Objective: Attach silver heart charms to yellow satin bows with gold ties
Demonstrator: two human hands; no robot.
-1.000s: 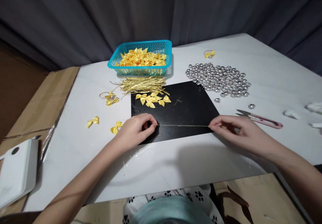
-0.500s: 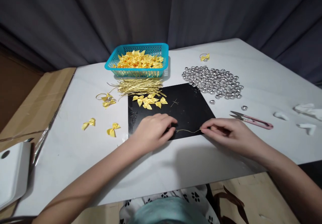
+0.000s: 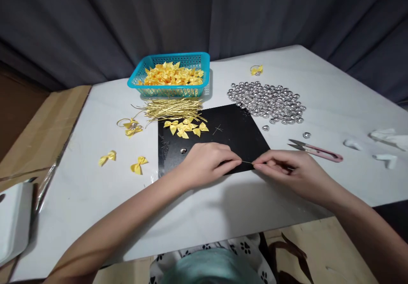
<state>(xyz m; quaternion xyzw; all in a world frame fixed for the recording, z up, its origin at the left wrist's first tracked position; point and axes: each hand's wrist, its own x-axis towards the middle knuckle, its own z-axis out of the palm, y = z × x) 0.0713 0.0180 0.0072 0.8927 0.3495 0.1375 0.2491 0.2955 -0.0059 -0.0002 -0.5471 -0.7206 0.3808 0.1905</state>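
My left hand [image 3: 207, 164] and my right hand [image 3: 287, 171] meet over the near edge of a black mat [image 3: 236, 137], fingertips nearly touching. Both pinch a thin gold wire [image 3: 247, 162], of which only a short piece shows between them. A small silver bead [image 3: 183, 151] lies on the mat just left of my left hand. Several yellow bows [image 3: 185, 128] sit at the mat's far left corner.
A teal basket [image 3: 197, 58] of yellow bows stands at the back, with a bundle of gold wires [image 3: 174, 107] before it. Silver beads [image 3: 267, 102] are heaped right of the mat. Pink snips [image 3: 315, 151] lie right of my right hand. Loose bows [image 3: 123, 162] and cardboard [image 3: 44, 131] are on the left.
My left hand has slid right along the gold wire toward my right hand, closing a wide gap. A silver bead now shows on the mat where the left hand was.
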